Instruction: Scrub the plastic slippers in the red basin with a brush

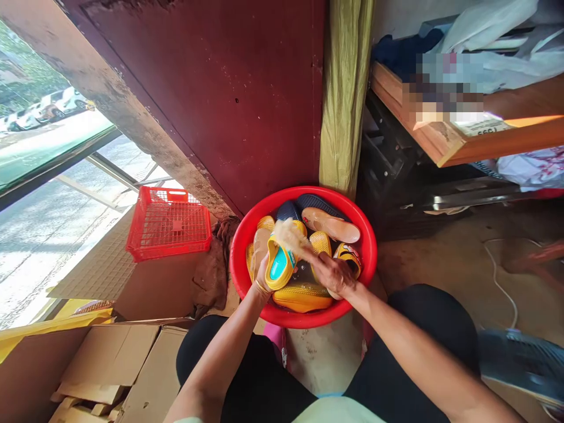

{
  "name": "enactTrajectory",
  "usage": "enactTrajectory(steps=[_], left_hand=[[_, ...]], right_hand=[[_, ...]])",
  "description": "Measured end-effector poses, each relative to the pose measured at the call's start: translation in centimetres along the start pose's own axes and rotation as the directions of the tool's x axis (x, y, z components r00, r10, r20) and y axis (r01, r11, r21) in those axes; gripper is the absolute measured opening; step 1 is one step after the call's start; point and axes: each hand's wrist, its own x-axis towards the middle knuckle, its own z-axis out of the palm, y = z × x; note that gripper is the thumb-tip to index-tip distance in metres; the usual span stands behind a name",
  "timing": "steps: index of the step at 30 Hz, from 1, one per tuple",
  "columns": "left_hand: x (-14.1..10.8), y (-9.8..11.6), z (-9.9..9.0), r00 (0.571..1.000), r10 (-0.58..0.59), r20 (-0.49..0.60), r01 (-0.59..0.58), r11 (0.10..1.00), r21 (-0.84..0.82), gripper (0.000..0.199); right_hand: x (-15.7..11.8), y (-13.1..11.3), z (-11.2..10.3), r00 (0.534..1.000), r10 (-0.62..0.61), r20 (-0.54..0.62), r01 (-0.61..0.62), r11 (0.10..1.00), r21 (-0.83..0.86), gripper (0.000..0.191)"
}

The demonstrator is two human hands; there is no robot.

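My left hand (263, 274) is closed around a yellow clog (282, 265) with a turquoise insole, lifted over a red basin (237, 267). In my right hand (332, 271) is a pale, bushy-headed brush (291, 236), its head blurred against the clog's upper edge. Water and several other pieces of footwear fill the basin: a tan sandal (331, 225), dark blue shoes (319, 204) at the back, a yellow shoe (303, 298) at the front and a yellow clog with a cartoon decoration (348, 257) at the right.
A red plastic crate (173, 226) rests on cardboard at the left. An open cardboard box (110, 352) stands front left. Behind the basin are a maroon door (247, 100) and a yellowish curtain (346, 88). A wooden-topped table (445, 144) juts in at right; a white cable (500, 282) crosses the floor.
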Motion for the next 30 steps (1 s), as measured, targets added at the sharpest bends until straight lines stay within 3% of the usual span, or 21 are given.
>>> enactTrajectory(steps=[2,4,10,15,18,22,25,28,30], left_hand=[[-0.2,0.0,0.5,0.998,-0.043,0.035,0.043,0.999,0.001,0.066],[-0.3,-0.3,1.2,0.997,-0.047,0.06,0.047,0.999,0.004,0.071],[-0.1,-0.8,2.2,0.997,0.003,0.08,-0.01,0.997,0.079,0.074],[-0.2,-0.8,2.2,0.994,0.105,-0.017,-0.089,0.907,0.412,0.061],[-0.2,-0.8,2.3,0.99,0.134,0.038,-0.134,0.832,0.538,0.063],[0.4,-1.7,1.8,0.98,0.162,0.119,-0.201,0.759,0.619,0.069],[1.2,-2.5,1.3,0.96,0.265,0.094,-0.26,0.708,0.657,0.072],[1.3,-2.6,1.3,0.93,0.362,0.072,-0.319,0.69,0.649,0.068],[0.9,-2.2,1.6,0.927,0.367,0.074,-0.333,0.717,0.613,0.063]], right_hand=[[0.8,1.8,-0.4,0.986,0.167,0.007,-0.167,0.985,0.031,0.056],[1.5,3.5,-0.8,0.967,0.255,-0.018,-0.251,0.962,0.107,0.057],[1.7,3.6,-1.0,0.964,0.244,-0.104,-0.198,0.922,0.332,0.06],[1.7,3.6,-1.0,0.963,0.265,-0.043,-0.209,0.84,0.501,0.056],[1.7,4.1,-1.1,0.956,0.287,-0.064,-0.211,0.822,0.528,0.055],[1.4,2.9,-1.6,0.975,0.189,-0.116,-0.123,0.898,0.423,0.054],[1.0,1.1,-2.3,0.997,0.081,0.009,-0.081,0.972,0.22,0.054],[1.1,0.8,-3.1,0.986,0.122,0.118,-0.126,0.992,0.025,0.054],[1.6,1.9,-3.5,0.972,0.209,0.111,-0.208,0.978,-0.024,0.055]])
